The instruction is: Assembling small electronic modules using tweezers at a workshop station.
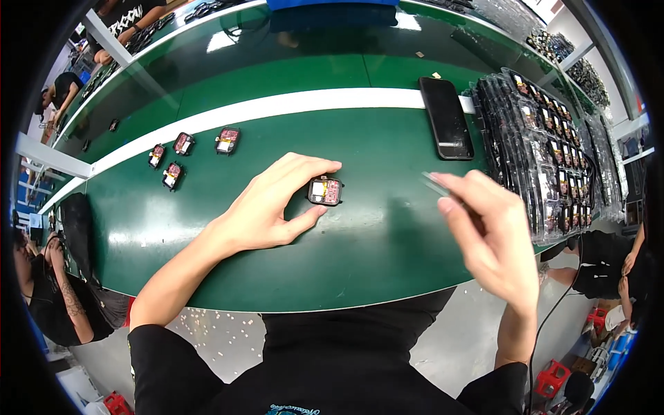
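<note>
My left hand (266, 200) rests on the green bench with thumb and index finger curved round a small open watch case (325, 191). The thumb is at its lower edge and the index finger at its upper side. Inside the case show a reddish circuit board and a white and yellow part. To the right, my right hand (491, 232) is raised above the bench, thumb and index finger pinching a thin, pale, see-through strip (434, 182). Its exact kind is too blurred to tell. The strip is apart from the watch case.
Several similar watch cases (227, 140) lie at the left. A black phone (446, 119) lies at the back right, beside stacked clear trays (532, 152) filled with watch parts. A white strip (277, 104) crosses the bench. Other people sit at both sides.
</note>
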A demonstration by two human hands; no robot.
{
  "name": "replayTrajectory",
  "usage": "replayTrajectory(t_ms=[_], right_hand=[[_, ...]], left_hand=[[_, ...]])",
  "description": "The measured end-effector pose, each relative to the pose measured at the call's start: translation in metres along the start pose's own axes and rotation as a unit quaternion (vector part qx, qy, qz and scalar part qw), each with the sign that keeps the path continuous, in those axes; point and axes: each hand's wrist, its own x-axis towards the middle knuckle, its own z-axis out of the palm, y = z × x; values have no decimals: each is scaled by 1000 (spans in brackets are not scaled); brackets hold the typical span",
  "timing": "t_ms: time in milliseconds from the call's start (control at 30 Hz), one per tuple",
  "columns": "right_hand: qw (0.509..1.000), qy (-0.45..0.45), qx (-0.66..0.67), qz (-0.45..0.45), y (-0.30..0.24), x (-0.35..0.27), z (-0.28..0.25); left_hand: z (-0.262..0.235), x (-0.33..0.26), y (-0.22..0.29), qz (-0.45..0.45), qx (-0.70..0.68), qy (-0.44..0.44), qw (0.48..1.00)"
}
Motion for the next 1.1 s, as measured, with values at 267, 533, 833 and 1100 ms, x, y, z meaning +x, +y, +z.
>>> replayTrajectory(t_ms=[267, 533, 833, 1100], right_hand=[[953, -53, 289, 77, 25, 12, 89], [946, -8, 311, 89, 42, 15, 107], [986, 33, 159, -21, 41, 20, 115], [989, 40, 140, -27, 40, 20, 117]], left_hand=[[-5, 2, -4, -9, 61, -11, 998], [-1, -1, -5, -36, -15, -19, 999], [-1, 4, -5, -34, -4, -30, 999], [-1, 4, -8, -34, -5, -35, 999]])
